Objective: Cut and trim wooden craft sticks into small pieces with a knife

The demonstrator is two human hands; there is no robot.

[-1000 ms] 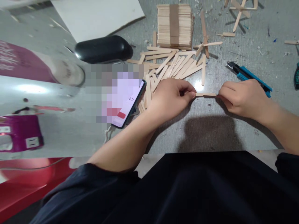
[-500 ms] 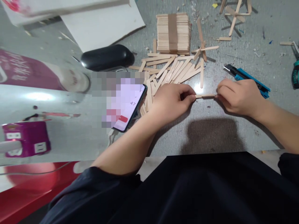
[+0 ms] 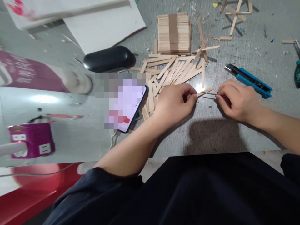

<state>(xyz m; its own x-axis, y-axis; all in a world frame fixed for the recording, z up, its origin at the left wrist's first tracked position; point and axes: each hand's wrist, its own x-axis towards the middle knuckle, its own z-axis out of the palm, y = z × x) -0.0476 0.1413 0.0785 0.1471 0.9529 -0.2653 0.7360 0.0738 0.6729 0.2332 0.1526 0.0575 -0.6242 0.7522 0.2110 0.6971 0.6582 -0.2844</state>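
Observation:
My left hand pinches the left end of a wooden stick, which slants up to the right above the table. My right hand has thumb and forefinger pressed together at the right end of a thin, dark-looking strip that runs below the stick; it may be another stick seen edge-on. Loose wooden sticks lie heaped beyond my left hand. A blue utility knife with its blade out rests just beyond my right hand.
Behind the heap stands a banded bundle of sticks. Crossed-stick pieces stand near it. To the left are a phone, a black case, a cup and a purple power socket.
The stick in my left hand now tilts up, apart from the strip at my right fingertips; before, they looked like one line. Both hands have stayed nearly in place.

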